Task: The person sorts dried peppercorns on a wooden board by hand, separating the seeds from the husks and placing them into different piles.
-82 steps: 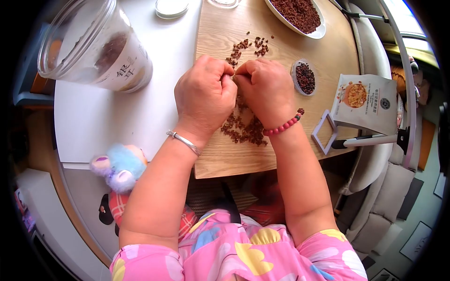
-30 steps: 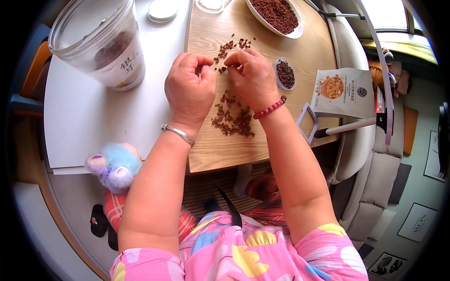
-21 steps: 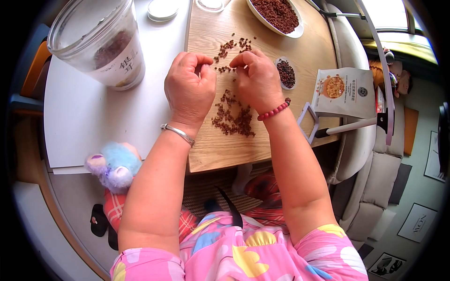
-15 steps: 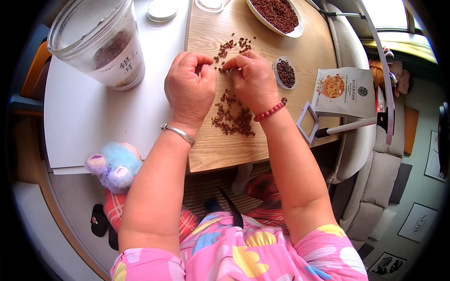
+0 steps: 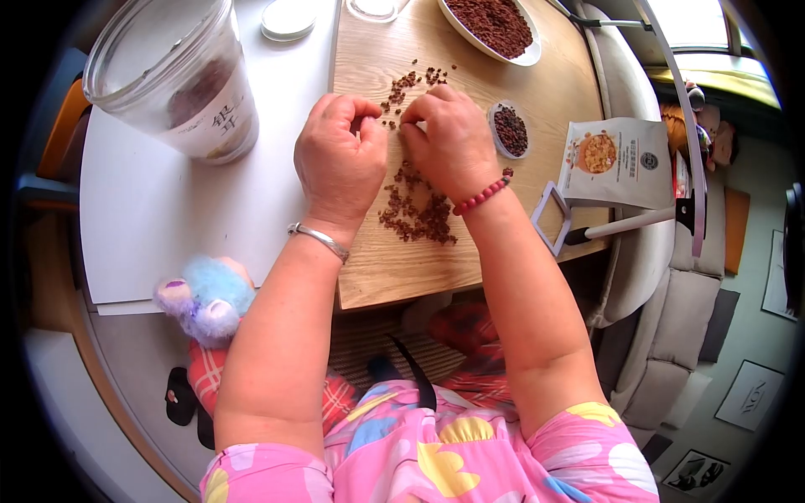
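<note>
Above the wooden tabletop, my left hand point(image 5: 342, 151) has its fingers curled in and its thumb close to the index finger. What it pinches, if anything, is too small to make out. My right hand point(image 5: 449, 138) is curled beside it, thumb and index finger pressed together, their tips partly hidden. Just past my fingers lie scattered reddish-brown peppercorns point(image 5: 399, 90), which look like Sichuan pepper. A larger pile of peppercorns point(image 5: 417, 216) lies nearer me, between my wrists. Right of my right hand stands a small clear cup point(image 5: 510, 130) of dark and reddish grains.
A white bowl point(image 5: 534, 55) of red-brown husks stands at the back. On the left are a large clear plastic jar point(image 5: 205, 126) and a white lid point(image 5: 288, 18). A food pouch point(image 5: 620, 180) and a pale frame-shaped stand point(image 5: 537, 220) are at right. A fluffy toy point(image 5: 210, 293) is at lower left.
My right hand's fingertips have drawn back a little toward me from the far peppercorns and curled in more. My left hand has barely moved.
</note>
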`<state>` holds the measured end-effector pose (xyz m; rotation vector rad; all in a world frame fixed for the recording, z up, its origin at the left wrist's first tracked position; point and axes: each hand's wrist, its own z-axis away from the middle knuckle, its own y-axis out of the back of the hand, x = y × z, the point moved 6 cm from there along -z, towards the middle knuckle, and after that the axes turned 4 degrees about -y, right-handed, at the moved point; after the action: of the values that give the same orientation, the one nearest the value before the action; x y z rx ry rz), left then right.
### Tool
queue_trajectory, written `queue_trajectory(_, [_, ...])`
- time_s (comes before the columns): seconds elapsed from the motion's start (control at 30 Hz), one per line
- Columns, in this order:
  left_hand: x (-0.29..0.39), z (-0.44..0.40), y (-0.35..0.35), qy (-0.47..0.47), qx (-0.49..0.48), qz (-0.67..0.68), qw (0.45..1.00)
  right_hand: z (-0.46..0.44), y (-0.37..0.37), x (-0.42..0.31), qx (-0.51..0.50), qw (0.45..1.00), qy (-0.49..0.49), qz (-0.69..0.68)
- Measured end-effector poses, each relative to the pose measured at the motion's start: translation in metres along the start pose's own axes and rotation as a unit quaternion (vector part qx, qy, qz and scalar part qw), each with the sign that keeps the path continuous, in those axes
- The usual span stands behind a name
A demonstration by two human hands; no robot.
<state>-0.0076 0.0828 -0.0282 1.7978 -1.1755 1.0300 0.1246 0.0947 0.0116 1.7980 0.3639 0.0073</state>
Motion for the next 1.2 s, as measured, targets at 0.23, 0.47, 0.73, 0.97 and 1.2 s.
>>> queue_trajectory(0.23, [-0.001,0.001,-0.001,-0.015,-0.011,-0.010,1.000,0.033,0.040,0.068,0.086,0.969,-0.180,-0.146])
queue_trajectory(0.47, [-0.003,0.001,-0.002,-0.005,-0.048,-0.028,0.998,0.043,0.053,0.122,0.110,0.952,-0.278,-0.059])
queue_trajectory(0.73, [-0.002,0.001,-0.004,0.005,-0.092,-0.032,0.995,0.049,0.050,0.110,0.083,0.956,-0.258,-0.114])
queue_trajectory(0.97, [-0.003,0.003,-0.006,0.013,-0.106,-0.029,0.994,0.039,0.025,0.049,0.003,0.963,-0.162,-0.214])
queue_trajectory(1.2, [0.000,0.004,-0.011,0.035,-0.109,-0.008,0.993,0.029,0.010,0.047,-0.031,0.977,-0.148,-0.149])
